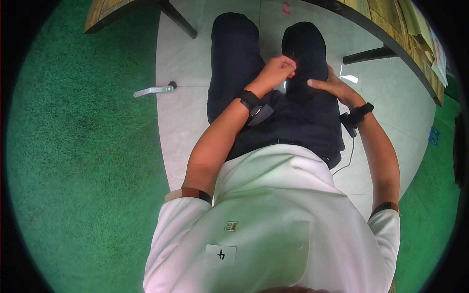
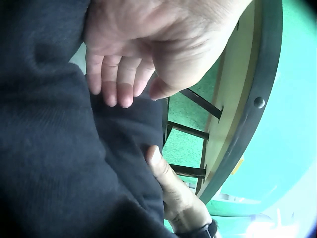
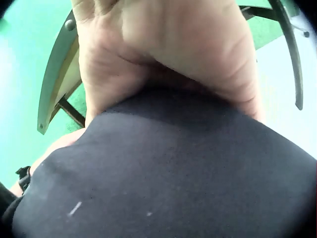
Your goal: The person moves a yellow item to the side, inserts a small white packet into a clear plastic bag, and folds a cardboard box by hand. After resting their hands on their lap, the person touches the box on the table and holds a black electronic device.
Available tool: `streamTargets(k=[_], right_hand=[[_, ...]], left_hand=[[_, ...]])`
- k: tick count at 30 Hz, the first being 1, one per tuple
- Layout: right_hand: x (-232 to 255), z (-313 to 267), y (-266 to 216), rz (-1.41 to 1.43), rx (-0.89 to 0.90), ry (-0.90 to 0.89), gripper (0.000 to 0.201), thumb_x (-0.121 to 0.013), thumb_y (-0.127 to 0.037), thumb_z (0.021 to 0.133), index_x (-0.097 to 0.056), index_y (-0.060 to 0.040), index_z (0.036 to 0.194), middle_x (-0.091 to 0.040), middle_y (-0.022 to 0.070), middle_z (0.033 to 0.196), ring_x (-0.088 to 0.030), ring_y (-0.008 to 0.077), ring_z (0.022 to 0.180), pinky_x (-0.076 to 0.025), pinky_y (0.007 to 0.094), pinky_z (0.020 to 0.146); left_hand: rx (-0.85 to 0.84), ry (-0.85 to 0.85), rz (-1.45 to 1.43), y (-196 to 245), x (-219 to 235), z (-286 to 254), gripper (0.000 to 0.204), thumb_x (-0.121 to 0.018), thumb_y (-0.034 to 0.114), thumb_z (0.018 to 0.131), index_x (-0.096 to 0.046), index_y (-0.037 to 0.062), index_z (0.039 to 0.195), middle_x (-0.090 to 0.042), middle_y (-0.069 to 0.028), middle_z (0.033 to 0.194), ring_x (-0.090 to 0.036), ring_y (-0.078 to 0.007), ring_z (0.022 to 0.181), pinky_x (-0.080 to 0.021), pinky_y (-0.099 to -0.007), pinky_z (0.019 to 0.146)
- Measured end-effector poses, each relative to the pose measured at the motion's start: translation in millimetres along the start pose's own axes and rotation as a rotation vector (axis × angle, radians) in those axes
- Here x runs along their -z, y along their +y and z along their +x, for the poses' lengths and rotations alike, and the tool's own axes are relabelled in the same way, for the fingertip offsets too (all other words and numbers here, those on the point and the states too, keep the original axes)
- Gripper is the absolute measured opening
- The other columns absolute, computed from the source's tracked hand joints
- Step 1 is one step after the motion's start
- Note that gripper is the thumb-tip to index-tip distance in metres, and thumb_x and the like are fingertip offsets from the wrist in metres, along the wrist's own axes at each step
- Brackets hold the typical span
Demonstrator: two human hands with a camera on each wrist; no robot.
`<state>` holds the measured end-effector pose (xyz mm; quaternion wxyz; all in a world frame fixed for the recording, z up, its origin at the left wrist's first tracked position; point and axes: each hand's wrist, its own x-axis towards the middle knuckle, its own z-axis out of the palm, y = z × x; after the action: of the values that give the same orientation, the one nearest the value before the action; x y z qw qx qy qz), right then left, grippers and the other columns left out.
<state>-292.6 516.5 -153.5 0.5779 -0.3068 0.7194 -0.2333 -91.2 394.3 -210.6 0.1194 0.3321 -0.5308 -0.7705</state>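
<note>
Over the inner side of the right thigh, my left hand (image 1: 277, 74) hangs with its fingers loosely curled. Nothing shows between those fingers (image 2: 126, 82) in the left wrist view. My right hand (image 1: 337, 89) rests against the outer side of the right leg, thumb lying on top of the dark trousers (image 1: 305, 53). In the right wrist view its palm (image 3: 173, 39) spans the dark cloth, which hides the fingertips. Each wrist wears a black strap, the left one (image 1: 250, 99) and the right one (image 1: 360, 114).
Wooden table edges (image 1: 386, 29) curve past the knees at upper right and upper left (image 1: 110, 12), on dark metal legs (image 1: 177, 19). A grey lever-like piece (image 1: 154, 91) lies at left by the green carpet (image 1: 97, 161). Small pink items (image 1: 286, 8) lie ahead on the pale floor.
</note>
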Motion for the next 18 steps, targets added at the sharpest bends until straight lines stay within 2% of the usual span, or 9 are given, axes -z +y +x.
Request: streamTargets(k=[1, 2, 6, 7, 10, 13, 17, 18], right_hand=[[0, -2, -2, 0.055, -0.004, 0.016, 0.123, -0.087, -0.052, 0.068, -0.019, 0.0116, 0.148, -0.051, 0.0261, 0.136, -0.052, 0.0318, 0.127, -0.04, 0.0355, 0.109], [0, -3, -2, 0.056, -0.004, 0.016, 0.123, -0.087, -0.052, 0.068, -0.019, 0.0116, 0.148, -0.051, 0.0261, 0.136, -0.052, 0.0318, 0.127, -0.04, 0.0355, 0.109], [2, -2, -1, -0.111, 0.022, 0.063, 0.113, -0.087, -0.054, 0.067, -0.034, 0.0142, 0.14, -0.058, 0.0258, 0.128, -0.058, 0.0311, 0.12, -0.046, 0.0341, 0.103], [3, -2, -2, -0.182, 0.027, 0.083, 0.111, -0.087, -0.056, 0.066, -0.039, 0.0146, 0.136, -0.059, 0.0263, 0.126, -0.06, 0.0316, 0.118, -0.048, 0.0342, 0.101], [3, -3, -5, -0.319, -0.022, 0.114, 0.11, -0.087, -0.059, 0.064, -0.043, 0.015, 0.132, -0.06, 0.029, 0.124, -0.062, 0.0337, 0.116, -0.049, 0.0349, 0.099], [-2, 4, 7, -0.363, 0.016, 0.165, 0.11, -0.086, -0.06, 0.064, -0.043, 0.0148, 0.132, -0.059, 0.0312, 0.125, -0.061, 0.0353, 0.118, -0.049, 0.0357, 0.1], [-3, 15, 17, -0.334, 0.047, 0.17, 0.112, -0.086, -0.06, 0.064, -0.04, 0.0148, 0.135, -0.059, 0.0299, 0.125, -0.061, 0.0342, 0.118, -0.048, 0.0358, 0.101], [-3, 12, 16, -0.221, 0.063, 0.162, 0.111, -0.085, -0.059, 0.067, -0.038, 0.0142, 0.137, -0.058, 0.0287, 0.127, -0.059, 0.0332, 0.119, -0.047, 0.0357, 0.102]], left_hand=[[0.011, 0.005, 0.007, 1, 0, -1, 0.02, -0.061, 0.012, 0.093, -0.063, -0.0043, 0.106, -0.067, -0.0107, 0.091, -0.067, -0.017, 0.084, -0.055, -0.029, 0.077], [0.022, 0.01, 0.013, 2, 0, -1, 0.02, -0.061, 0.011, 0.093, -0.063, -0.0043, 0.105, -0.067, -0.0108, 0.091, -0.067, -0.0169, 0.084, -0.055, -0.029, 0.077], [0.01, 0.007, -0.001, 2, 0, -2, 0.02, -0.061, 0.011, 0.093, -0.063, -0.0043, 0.105, -0.067, -0.0106, 0.091, -0.067, -0.0168, 0.084, -0.055, -0.0289, 0.076], [0.031, -0.007, 0.03, 4, 1, -2, 0.022, -0.06, 0.012, 0.094, -0.062, -0.0038, 0.109, -0.067, -0.01, 0.093, -0.066, -0.0163, 0.086, -0.054, -0.0291, 0.079], [0.044, -0.026, 0.05, 4, 2, -3, 0.024, -0.058, 0.012, 0.095, -0.061, -0.0033, 0.113, -0.066, -0.0094, 0.095, -0.066, -0.0158, 0.088, -0.054, -0.0293, 0.081], [0.039, -0.037, 0.037, 3, 0, -1, 0.024, -0.058, 0.013, 0.095, -0.061, -0.0032, 0.113, -0.066, -0.0094, 0.096, -0.066, -0.0158, 0.088, -0.054, -0.0295, 0.082], [0.048, -0.032, 0.041, 4, 0, -2, 0.024, -0.059, 0.013, 0.095, -0.061, -0.0029, 0.113, -0.066, -0.0092, 0.097, -0.066, -0.0155, 0.089, -0.053, -0.0291, 0.082], [0.049, -0.03, 0.042, 4, 0, -3, 0.024, -0.059, 0.013, 0.095, -0.061, -0.0029, 0.113, -0.066, -0.0092, 0.097, -0.066, -0.0155, 0.089, -0.053, -0.0291, 0.082]])
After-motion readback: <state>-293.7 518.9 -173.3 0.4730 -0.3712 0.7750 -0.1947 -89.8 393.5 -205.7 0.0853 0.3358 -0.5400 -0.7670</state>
